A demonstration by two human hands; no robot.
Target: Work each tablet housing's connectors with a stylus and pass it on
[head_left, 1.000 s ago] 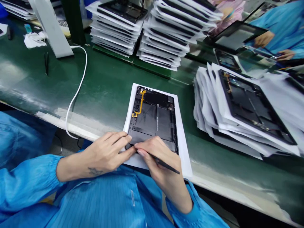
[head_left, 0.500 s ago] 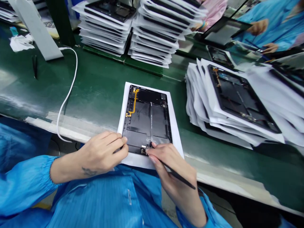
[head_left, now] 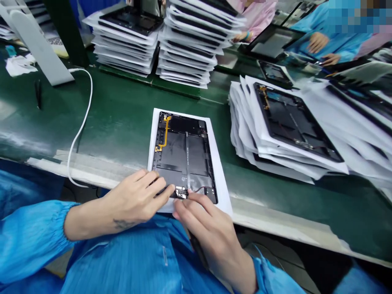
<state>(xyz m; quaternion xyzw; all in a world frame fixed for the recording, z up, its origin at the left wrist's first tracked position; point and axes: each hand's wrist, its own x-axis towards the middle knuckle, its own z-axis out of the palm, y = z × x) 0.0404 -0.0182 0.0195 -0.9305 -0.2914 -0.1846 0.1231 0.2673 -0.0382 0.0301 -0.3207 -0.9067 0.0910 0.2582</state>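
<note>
An opened black tablet housing (head_left: 196, 155) lies on a white sheet (head_left: 218, 171) in front of me, with an orange flex cable (head_left: 167, 132) along its left side. A small circuit board (head_left: 181, 192) sits at its near edge. My left hand (head_left: 142, 194) rests on the near left corner, its index finger stretched out to the board's left end; its thumb is hidden. My right hand (head_left: 211, 228) bends over the board's right end, fingertips touching there. Closed in that hand is a dark slender tool, seemingly tweezers (head_left: 198, 249), pointing back toward me.
Tall stacks of tablet parts between white sheets (head_left: 125, 53) stand at the back. Another stack (head_left: 275, 151) carries an opened tablet (head_left: 297, 122) at right. A white cable (head_left: 88, 106), a stand (head_left: 39, 45) and black tweezers (head_left: 38, 94) are at left. Co-workers' hands (head_left: 318, 43) show far right.
My left index finger has stretched right to the circuit board. My right hand has turned over, swinging the dark tool's rear end down toward me. The view has shifted slightly.
</note>
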